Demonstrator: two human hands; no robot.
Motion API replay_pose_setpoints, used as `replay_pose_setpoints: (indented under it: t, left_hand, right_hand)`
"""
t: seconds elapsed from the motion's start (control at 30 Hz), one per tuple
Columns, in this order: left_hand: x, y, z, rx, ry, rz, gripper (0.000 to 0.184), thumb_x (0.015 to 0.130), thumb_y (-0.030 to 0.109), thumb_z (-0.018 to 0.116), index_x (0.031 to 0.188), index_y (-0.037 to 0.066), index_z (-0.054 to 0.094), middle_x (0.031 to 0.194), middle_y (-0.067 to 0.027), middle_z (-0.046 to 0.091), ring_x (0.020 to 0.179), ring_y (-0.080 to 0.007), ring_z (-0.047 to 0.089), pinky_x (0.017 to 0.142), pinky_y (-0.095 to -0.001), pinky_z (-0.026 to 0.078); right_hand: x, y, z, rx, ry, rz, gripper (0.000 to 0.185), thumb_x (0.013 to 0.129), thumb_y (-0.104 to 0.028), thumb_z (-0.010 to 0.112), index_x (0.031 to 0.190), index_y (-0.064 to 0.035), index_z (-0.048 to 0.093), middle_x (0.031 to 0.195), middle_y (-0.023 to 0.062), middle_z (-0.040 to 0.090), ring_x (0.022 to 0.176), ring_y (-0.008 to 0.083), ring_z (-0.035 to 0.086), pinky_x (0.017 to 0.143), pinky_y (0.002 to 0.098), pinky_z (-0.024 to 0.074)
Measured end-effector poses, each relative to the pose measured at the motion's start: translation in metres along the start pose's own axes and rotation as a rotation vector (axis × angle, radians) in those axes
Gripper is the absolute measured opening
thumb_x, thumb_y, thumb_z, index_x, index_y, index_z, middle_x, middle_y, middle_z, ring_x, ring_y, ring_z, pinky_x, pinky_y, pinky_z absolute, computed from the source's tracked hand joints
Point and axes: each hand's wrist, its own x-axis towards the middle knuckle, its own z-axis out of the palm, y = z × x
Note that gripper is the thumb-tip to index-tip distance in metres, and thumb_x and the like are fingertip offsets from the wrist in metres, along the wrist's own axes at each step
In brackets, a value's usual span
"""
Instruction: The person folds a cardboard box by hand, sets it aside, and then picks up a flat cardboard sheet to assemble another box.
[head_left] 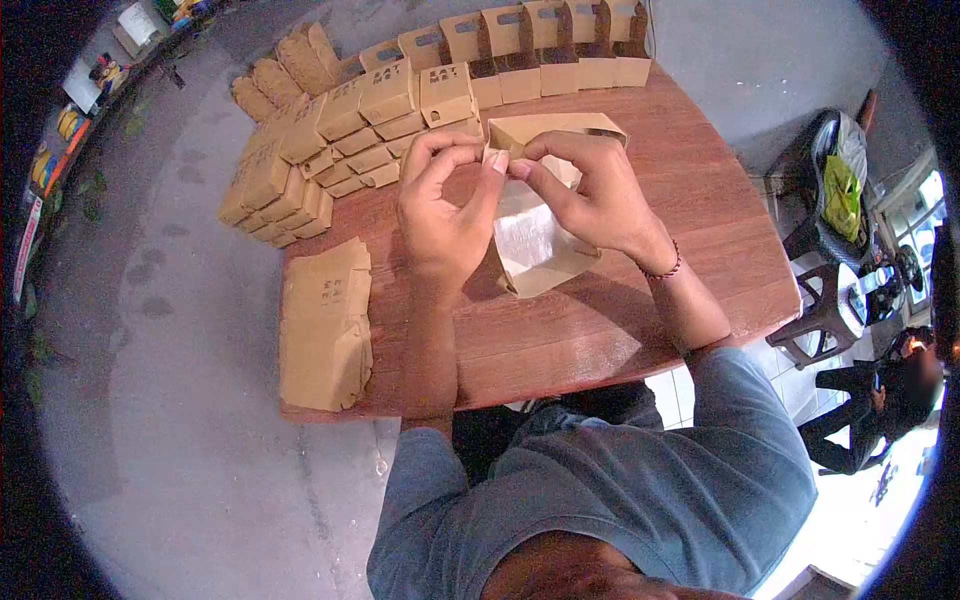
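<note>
A partly folded brown cardboard box (pixel 545 245) with a shiny inner face lies on the wooden table, its far wall raised. My left hand (pixel 445 205) pinches the box's far left corner between thumb and fingers. Close beside it, my right hand (pixel 590 185) grips the same corner area, thumb and forefinger pressed on the cardboard. The fingertips of both hands nearly touch. Part of the box is hidden behind my right hand.
Stacked closed boxes (pixel 350 125) stand at the back left, with a row of open boxes (pixel 545 50) along the back edge. Flat cardboard blanks (pixel 325 325) lie at the table's (pixel 500 355) left. A stool (pixel 825 315) and a person (pixel 880 400) are at the right.
</note>
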Motion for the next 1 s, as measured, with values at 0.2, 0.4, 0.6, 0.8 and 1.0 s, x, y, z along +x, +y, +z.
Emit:
replay_pose_setpoints:
  t: [0.2, 0.4, 0.6, 0.8, 1.0]
  left_hand:
    - [0.003, -0.008, -0.005, -0.162, -0.090, -0.112, 0.015, 0.083, 0.010, 0.074, 0.090, -0.003, 0.069, 0.099, -0.0057, 0.060, 0.097, -0.0158, 0.059, 0.087, -0.0298, 0.047]
    - [0.005, -0.020, -0.008, -0.253, -0.155, -0.143, 0.014, 0.085, 0.009, 0.073, 0.091, -0.003, 0.067, 0.103, -0.0055, 0.058, 0.099, -0.0138, 0.056, 0.089, -0.0265, 0.044]
    - [0.004, -0.022, 0.000, -0.335, -0.183, -0.187, 0.016, 0.089, 0.010, 0.070, 0.090, -0.005, 0.066, 0.100, -0.0028, 0.055, 0.097, -0.0080, 0.054, 0.080, -0.0224, 0.049]
    - [0.000, -0.018, 0.000, -0.387, -0.218, -0.244, 0.012, 0.088, 0.007, 0.071, 0.088, -0.002, 0.064, 0.104, -0.0015, 0.054, 0.095, -0.0108, 0.055, 0.079, -0.0231, 0.047]
    - [0.003, -0.023, -0.002, -0.316, -0.226, -0.321, 0.014, 0.087, 0.009, 0.072, 0.085, 0.000, 0.062, 0.096, -0.0020, 0.056, 0.090, -0.0093, 0.054, 0.077, -0.0222, 0.046]
  right_hand:
    - [0.000, -0.002, -0.001, -0.048, 0.014, -0.081, 0.016, 0.088, -0.015, 0.066, 0.090, 0.0008, 0.070, 0.081, 0.0177, 0.069, 0.066, 0.0326, 0.066, 0.061, 0.0380, 0.0522]
    - [-0.002, -0.005, -0.002, -0.176, 0.006, -0.125, 0.013, 0.087, -0.014, 0.066, 0.089, -0.0017, 0.068, 0.079, 0.0168, 0.068, 0.071, 0.0345, 0.066, 0.063, 0.0409, 0.0525]
    - [-0.004, -0.005, -0.002, -0.462, -0.014, -0.224, 0.011, 0.084, -0.015, 0.064, 0.089, -0.0047, 0.063, 0.076, 0.0139, 0.064, 0.066, 0.0335, 0.063, 0.057, 0.0430, 0.0511]
    - [-0.009, -0.004, 0.001, -0.422, 0.067, -0.183, 0.013, 0.083, -0.016, 0.065, 0.088, -0.0044, 0.064, 0.074, 0.0137, 0.064, 0.064, 0.0342, 0.063, 0.056, 0.0425, 0.0514]
    - [-0.009, 0.000, 0.013, -0.276, 0.132, -0.071, 0.014, 0.083, -0.017, 0.066, 0.088, -0.0035, 0.064, 0.076, 0.0148, 0.065, 0.065, 0.0346, 0.065, 0.056, 0.0423, 0.0518]
